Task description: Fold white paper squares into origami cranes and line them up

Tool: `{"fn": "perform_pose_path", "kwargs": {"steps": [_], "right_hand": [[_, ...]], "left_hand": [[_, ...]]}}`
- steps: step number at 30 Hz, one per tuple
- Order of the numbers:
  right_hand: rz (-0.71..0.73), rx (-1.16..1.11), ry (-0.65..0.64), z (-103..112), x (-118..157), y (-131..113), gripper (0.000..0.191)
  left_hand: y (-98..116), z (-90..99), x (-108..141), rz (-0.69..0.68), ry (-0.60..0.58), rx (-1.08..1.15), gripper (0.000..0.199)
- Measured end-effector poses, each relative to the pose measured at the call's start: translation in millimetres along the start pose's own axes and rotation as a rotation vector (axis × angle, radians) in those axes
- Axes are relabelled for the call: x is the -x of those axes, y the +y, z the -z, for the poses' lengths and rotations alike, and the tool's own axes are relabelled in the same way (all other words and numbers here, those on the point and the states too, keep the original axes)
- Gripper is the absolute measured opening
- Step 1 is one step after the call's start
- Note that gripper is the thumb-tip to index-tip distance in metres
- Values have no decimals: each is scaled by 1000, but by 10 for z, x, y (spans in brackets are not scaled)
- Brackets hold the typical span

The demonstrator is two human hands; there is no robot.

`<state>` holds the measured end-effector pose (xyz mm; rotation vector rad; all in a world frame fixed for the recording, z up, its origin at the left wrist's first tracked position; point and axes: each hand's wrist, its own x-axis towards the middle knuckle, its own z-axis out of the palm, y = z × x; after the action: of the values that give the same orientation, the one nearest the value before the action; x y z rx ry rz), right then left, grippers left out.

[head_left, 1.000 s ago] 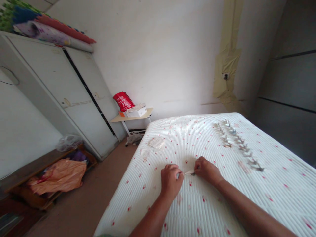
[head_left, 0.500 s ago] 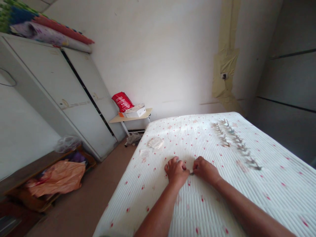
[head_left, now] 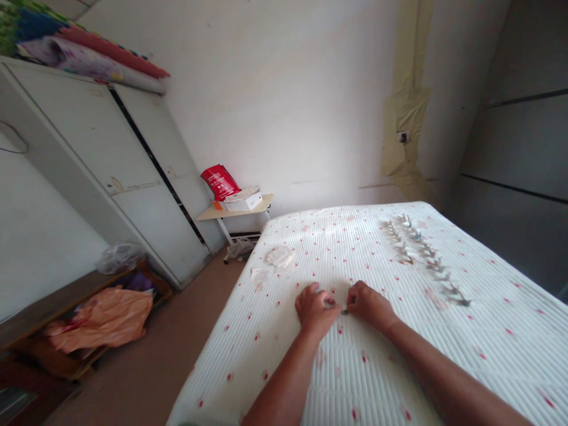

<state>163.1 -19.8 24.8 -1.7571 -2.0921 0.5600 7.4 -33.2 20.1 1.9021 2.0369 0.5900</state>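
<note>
Over the middle of the white ribbed bed cover (head_left: 355, 367), my left hand (head_left: 317, 309) and my right hand (head_left: 369, 306) face each other with a narrow gap between them. A tiny dark piece (head_left: 345, 312) shows at their fingertips, too small to name. The left fingers are curled, with the thumb reaching to this piece. My right hand is closed in a pinch at the piece's other side, its fingertips mostly hidden. Away to the right stand small, pale, upright pieces (head_left: 428, 251) in two slanting rows.
A stack of round whitish papers (head_left: 280, 257) and a printed slip (head_left: 261, 276) lie on the bed's left part. Beyond the bed's left edge is a small table (head_left: 208, 214) with a red bag (head_left: 220, 182) and white box (head_left: 244, 202). Grey cabinets (head_left: 146, 201) line the left.
The hands stay nearly in place. My left fingers and thumb have shifted very slightly around the tiny dark piece.
</note>
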Motion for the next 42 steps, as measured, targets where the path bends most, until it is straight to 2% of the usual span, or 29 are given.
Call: {"fn": "perform_pose_path", "kwargs": {"steps": [4,6,13,17,25,28,30,33,37,39,42], "right_hand": [[-8,10,-8,6,0,-6,10],[0,14,-6,-3,-6,4,10],[36,-13,9,-28,-21,49,9],[53,-61,12,-9,-8,76,8],[154,-353,-12,-37,-87,361,18],[115,-415,-27,-20,-79,380,21],[110,-448,-35,11,-51,348,21],[155,-522,-41,55,-1,271,18],[190,-713,-70,49,45,148,21],[207,-805,-84,21,57,83,23],[231,-899,-73,-26,60,12,23]], "left_hand": [[55,-46,51,-44,-42,-93,28],[48,-46,52,-45,-52,-100,30],[-43,-34,13,-59,-44,-27,13],[5,-68,41,-43,-23,-12,12],[99,-84,120,-181,103,52,8],[60,-76,105,-200,162,180,7],[31,-77,80,-182,166,342,6],[0,-77,42,-101,117,704,4],[2,-64,37,19,45,1129,15],[16,-60,56,43,11,1253,18],[45,-57,90,52,-12,1307,20]]}}
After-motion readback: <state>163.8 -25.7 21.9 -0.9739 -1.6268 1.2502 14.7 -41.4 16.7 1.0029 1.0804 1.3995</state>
